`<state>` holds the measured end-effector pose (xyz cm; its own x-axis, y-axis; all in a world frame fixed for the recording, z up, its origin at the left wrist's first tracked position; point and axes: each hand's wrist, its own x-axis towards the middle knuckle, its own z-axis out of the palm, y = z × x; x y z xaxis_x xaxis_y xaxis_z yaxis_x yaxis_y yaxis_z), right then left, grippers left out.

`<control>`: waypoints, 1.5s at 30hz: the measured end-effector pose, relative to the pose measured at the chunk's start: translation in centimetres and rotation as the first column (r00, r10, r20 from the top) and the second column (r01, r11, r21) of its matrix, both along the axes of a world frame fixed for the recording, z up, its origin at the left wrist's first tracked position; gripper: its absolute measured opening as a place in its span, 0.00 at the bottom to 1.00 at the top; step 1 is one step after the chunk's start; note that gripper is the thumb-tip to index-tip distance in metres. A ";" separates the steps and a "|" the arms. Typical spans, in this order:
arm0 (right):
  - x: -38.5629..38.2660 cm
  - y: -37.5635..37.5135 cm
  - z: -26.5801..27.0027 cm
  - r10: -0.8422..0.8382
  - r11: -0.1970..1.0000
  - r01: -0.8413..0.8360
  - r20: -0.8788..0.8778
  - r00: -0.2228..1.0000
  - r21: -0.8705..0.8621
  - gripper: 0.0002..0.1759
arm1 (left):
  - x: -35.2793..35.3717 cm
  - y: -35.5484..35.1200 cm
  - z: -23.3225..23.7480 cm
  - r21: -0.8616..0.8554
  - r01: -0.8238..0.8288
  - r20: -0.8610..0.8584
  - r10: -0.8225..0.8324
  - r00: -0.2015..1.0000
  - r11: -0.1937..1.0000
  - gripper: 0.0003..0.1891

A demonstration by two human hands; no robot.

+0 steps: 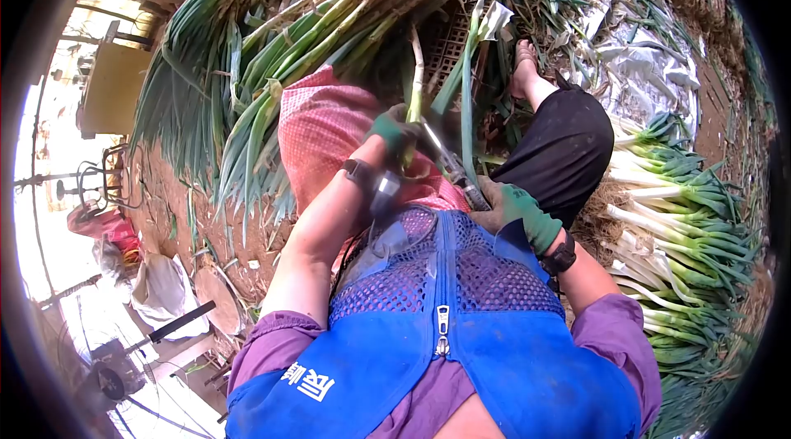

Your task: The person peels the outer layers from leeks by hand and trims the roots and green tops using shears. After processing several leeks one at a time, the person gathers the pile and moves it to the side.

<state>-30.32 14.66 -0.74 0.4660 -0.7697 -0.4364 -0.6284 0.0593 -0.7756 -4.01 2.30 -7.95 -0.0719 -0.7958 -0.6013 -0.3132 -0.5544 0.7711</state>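
Note:
My left hand (396,131), in a green glove, is closed around a green onion (417,68) just above my lap. Its white root end points away from me. My right hand (519,212), gloved too, grips a long, thin metal tool (453,167) that slants up towards the left hand; its exact kind I cannot tell. Long green leaves (468,76) stand beyond the tool. A pink checked cloth (317,126) covers my left leg.
A big pile of untrimmed green onions (206,84) lies front left. Cleaned green onions (676,233) are lined up on the right. A brown crate (449,39) sits between my legs, and silvery plastic sheeting (651,80) spreads at front right. A fan (111,381) stands at left.

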 end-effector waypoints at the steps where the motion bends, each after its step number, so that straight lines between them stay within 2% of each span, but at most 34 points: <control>1: 0.0 0.0 -0.3 0.010 1.000 -0.010 -0.013 1.000 -0.011 0.33 | 0.0 0.1 0.1 0.009 -0.007 0.012 0.007 1.000 1.000 0.22; 3: 0.0 -0.2 -0.5 0.017 1.000 -0.017 -0.016 1.000 -0.022 0.32 | 0.0 0.2 0.4 0.026 -0.019 0.035 0.018 0.999 0.999 0.26; 6: 0.3 -0.9 -0.7 0.007 0.999 -0.008 -0.022 1.000 -0.033 0.32 | 0.2 0.0 0.7 0.044 0.077 0.014 -0.077 0.997 0.996 0.30; 9: 1.0 -2.5 -1.8 -0.028 0.998 0.024 -0.061 0.998 -0.061 0.32 | 1.2 -0.4 -3.9 -0.005 0.052 -0.048 -0.052 0.997 0.999 0.30; 11: 1.7 -4.0 -2.9 -0.089 0.994 0.086 -0.046 0.995 -0.063 0.32 | 0.7 0.2 -0.7 0.008 0.037 -0.084 -0.036 0.996 0.999 0.29; 14: 3.0 -6.9 -3.0 -0.120 0.986 0.094 -0.199 0.973 -0.136 0.30 | 0.1 1.0 1.8 0.035 0.022 -0.139 -0.017 0.990 0.999 0.28; 18: 3.5 -8.8 -2.7 -0.150 0.988 0.142 -0.155 0.976 -0.065 0.30 | 0.1 1.6 2.9 0.108 0.014 -0.305 0.020 0.952 0.994 0.26; 19: 3.5 -8.4 -2.5 -0.155 0.985 0.142 -0.145 0.977 -0.096 0.30 | 0.2 1.7 4.1 0.130 0.026 -0.348 0.021 0.937 0.991 0.22; 22: 2.1 -6.2 -2.3 -0.096 0.990 0.088 -0.074 0.993 -0.109 0.31 | 1.1 1.3 3.8 0.114 0.056 -0.482 0.006 0.876 0.992 0.19; 23: 1.8 -5.4 -2.2 -0.086 0.995 0.083 -0.065 0.994 -0.056 0.31 | 1.4 1.2 4.0 0.089 0.095 -0.500 -0.038 0.865 0.991 0.17; 26: 1.8 -4.9 -1.6 -0.080 0.997 0.080 -0.072 0.994 -0.008 0.31 | 1.6 1.4 2.2 0.081 0.030 -0.494 0.014 0.869 0.996 0.18; 27: 2.0 -5.3 -2.3 -0.098 0.995 0.096 -0.055 0.994 -0.031 0.28 | 1.8 1.4 1.6 0.093 0.018 -0.494 0.031 0.869 0.996 0.18; 30: 3.9 -8.1 -3.4 -0.121 0.992 0.118 -0.132 0.984 -0.034 0.31 | 1.5 2.0 3.4 0.063 -0.003 -0.507 0.035 0.861 0.998 0.19; 31: 4.2 -8.9 -3.2 -0.104 0.989 0.092 -0.105 0.989 -0.114 0.29 | 1.7 1.9 3.4 0.059 0.018 -0.501 0.014 0.865 0.998 0.20; 34: 6.1 -12.9 -4.9 -0.155 0.982 0.149 -0.042 0.987 -0.120 0.28 | 2.2 1.9 3.2 0.047 0.048 -0.493 -0.018 0.870 0.998 0.22; 36: 6.5 -15.2 -4.5 -0.158 0.987 0.158 -0.054 0.986 -0.014 0.28 | 2.0 2.3 2.7 0.040 0.024 -0.498 -0.001 0.867 0.999 0.23; 38: 6.6 -16.0 -4.3 -0.158 0.987 0.159 -0.056 0.986 0.020 0.27 | 2.3 2.3 2.7 0.038 0.022 -0.517 0.001 0.856 0.999 0.23; 41: 5.7 -16.2 -6.4 -0.094 0.991 0.090 -0.042 0.995 -0.099 0.27 | 2.4 2.4 2.6 0.025 0.029 -0.483 -0.013 0.876 0.999 0.23; 44: 4.8 -14.9 -4.9 -0.098 0.993 0.101 0.054 0.994 -0.066 0.28 | 2.2 2.6 3.3 0.043 0.031 -0.454 -0.009 0.891 0.999 0.21; 45: 4.7 -14.6 -4.8 -0.109 0.994 0.107 0.133 0.985 0.020 0.22 | 2.2 2.7 3.9 0.058 0.041 -0.467 -0.009 0.884 0.997 0.21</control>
